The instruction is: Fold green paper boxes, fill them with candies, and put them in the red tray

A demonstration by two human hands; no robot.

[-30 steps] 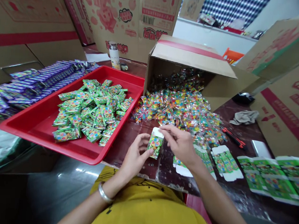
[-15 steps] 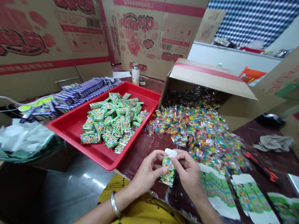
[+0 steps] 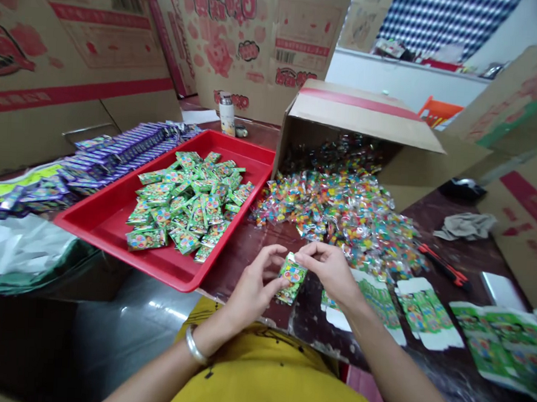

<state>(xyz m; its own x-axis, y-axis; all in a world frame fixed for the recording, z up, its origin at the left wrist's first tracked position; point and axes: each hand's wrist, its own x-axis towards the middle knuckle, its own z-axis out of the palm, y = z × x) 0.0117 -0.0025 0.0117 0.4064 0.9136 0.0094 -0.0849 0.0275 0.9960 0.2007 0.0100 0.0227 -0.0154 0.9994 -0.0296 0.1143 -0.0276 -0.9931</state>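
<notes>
Both hands grip one small green printed box just above the near edge of the dark table. My left hand pinches its lower side. My right hand pinches its top end, where the flap looks closed. A red tray to the left holds a heap of the same green boxes. Ahead lies a spread of small colourful wrapped sweets, spilling from a cardboard carton lying on its side.
Flat unfolded green box blanks line the table on the right. A red-handled cutter, a grey cloth and a tape dispenser lie beyond. Purple packs stack left of the tray. Large cartons wall the back; a bottle stands there.
The white flap that stood open on the green box is now folded down. Both hands stay on the box, and my head view has shifted slightly.
</notes>
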